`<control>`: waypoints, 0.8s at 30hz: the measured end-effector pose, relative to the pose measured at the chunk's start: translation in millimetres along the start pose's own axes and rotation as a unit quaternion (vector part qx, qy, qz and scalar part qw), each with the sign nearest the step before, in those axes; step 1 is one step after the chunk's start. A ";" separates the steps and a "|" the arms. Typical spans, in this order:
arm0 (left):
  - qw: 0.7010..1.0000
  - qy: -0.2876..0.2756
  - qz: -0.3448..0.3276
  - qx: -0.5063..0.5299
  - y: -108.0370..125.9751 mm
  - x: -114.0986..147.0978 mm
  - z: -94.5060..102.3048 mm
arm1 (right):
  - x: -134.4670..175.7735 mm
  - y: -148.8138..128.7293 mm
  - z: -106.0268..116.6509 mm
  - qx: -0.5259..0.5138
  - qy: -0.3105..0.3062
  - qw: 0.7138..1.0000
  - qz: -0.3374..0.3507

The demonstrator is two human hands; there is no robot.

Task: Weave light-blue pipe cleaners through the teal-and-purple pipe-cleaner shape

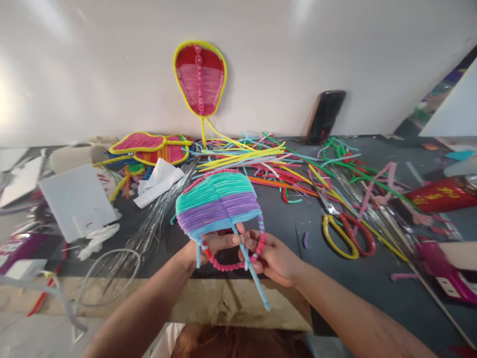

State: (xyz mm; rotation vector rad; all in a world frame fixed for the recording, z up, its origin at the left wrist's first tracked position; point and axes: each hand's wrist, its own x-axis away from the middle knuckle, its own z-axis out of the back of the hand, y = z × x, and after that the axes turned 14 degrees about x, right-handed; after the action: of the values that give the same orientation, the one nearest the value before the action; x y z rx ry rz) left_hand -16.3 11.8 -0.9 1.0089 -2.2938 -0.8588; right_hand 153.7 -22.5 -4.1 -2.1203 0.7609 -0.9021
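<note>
Between my hands is a rounded pipe-cleaner panel (219, 204), wrapped in teal, purple and light-blue rows on a pink rim. The lower part of its loop is uncovered. My left hand (218, 242) is closed at the panel's lower left, its thumb reaching across the opening. At the lower right of the rim, my right hand (278, 256) pinches a light-blue pipe cleaner (258, 288), whose loose end points down toward me. Another short light-blue end (198, 254) hangs at the left edge. Some fingertips are hidden behind the panel and rim.
Loose pipe cleaners (246, 156) lie heaped along the back. A yellow-rimmed pink panel (200, 82) and a phone (325, 117) lean on the wall. Scissors (348, 233) rest at right; thin wires (149, 228), white paper (160, 181) and a white card (76, 201) are at left.
</note>
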 end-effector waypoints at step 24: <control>0.972 -0.097 0.049 -0.209 2.6 0.6 -3.0 | 18.7 -15.8 16.5 0.663 0.203 0.554 0.461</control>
State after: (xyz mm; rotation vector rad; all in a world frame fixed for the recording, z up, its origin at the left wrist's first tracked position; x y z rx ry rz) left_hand -15.9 11.7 3.1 0.6446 -2.1600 -1.3765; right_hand 181.3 -20.7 6.6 -0.0320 0.8042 -0.8302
